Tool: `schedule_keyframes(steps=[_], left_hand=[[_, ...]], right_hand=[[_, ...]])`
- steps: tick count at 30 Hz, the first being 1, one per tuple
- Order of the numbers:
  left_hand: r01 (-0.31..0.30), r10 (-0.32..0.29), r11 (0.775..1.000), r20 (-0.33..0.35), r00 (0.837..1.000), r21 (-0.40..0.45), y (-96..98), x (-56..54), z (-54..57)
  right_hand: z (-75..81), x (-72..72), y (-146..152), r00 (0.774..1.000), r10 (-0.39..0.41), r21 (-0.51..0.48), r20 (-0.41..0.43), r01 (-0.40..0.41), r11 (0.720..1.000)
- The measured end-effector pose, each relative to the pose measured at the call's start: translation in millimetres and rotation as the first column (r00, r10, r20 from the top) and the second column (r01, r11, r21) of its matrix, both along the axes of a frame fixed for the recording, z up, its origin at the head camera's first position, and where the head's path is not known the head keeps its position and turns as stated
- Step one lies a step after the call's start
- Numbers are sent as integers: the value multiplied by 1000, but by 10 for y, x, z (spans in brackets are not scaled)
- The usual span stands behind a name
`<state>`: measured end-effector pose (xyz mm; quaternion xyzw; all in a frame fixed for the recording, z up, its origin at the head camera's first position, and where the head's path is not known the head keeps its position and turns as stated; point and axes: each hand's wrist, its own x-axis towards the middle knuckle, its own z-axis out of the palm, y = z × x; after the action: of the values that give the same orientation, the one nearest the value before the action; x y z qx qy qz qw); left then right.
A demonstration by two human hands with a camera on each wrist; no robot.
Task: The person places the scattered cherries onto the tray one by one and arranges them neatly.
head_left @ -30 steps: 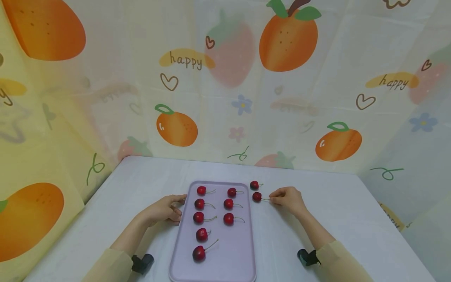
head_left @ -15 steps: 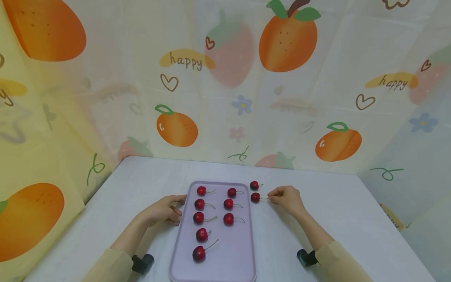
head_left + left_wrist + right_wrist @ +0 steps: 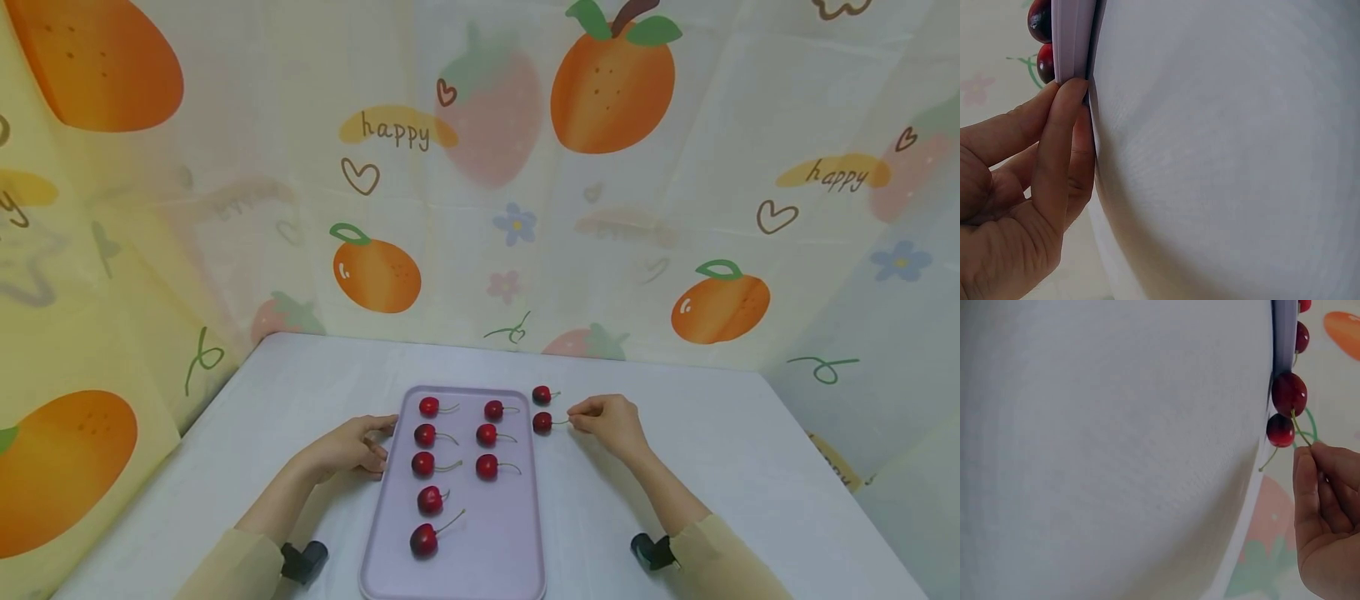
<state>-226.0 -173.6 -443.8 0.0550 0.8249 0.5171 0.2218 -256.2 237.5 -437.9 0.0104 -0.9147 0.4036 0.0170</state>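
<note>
My right hand (image 3: 611, 425) pinches the stem of a dark red cherry (image 3: 542, 423) between thumb and forefinger. This cherry (image 3: 1289, 394) is just outside the tray's right edge; whether it touches the table I cannot tell. Another loose cherry (image 3: 542, 395) lies a little farther back. My left hand (image 3: 351, 446) holds the left edge of the pale purple tray (image 3: 502, 533), its thumb and fingers at the rim in the left wrist view. On the tray, several cherries form a left column, and three more, including the nearest one (image 3: 487, 467), form a shorter right column.
A white cloth covers the table (image 3: 675, 517), which runs back to a fruit-printed curtain (image 3: 480, 250). Both forearms wear beige sleeves, and a small black device (image 3: 303, 562) sits at each wrist.
My right hand has drawn the stem-held cherry slightly left, closer to the tray's right edge. The left hand, the tray and the other cherries stay where they were.
</note>
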Motion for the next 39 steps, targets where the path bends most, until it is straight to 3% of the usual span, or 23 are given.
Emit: schedule_keyframes(steps=[14, 29, 39], left_hand=[[3, -3, 1000, -2, 1000, 3, -6, 8, -18], [4, -4, 1000, -6, 1000, 1, -17, -18, -14], [10, -10, 1000, -3, 1000, 2, -11, -23, -25]], right_hand=[[20, 33, 1, 998, -39, -44, -54, 37, 998], [119, 173, -189, 1000, -9, -149, -13, 7, 989], [101, 291, -319, 1000, 13, -204, 18, -9, 979]])
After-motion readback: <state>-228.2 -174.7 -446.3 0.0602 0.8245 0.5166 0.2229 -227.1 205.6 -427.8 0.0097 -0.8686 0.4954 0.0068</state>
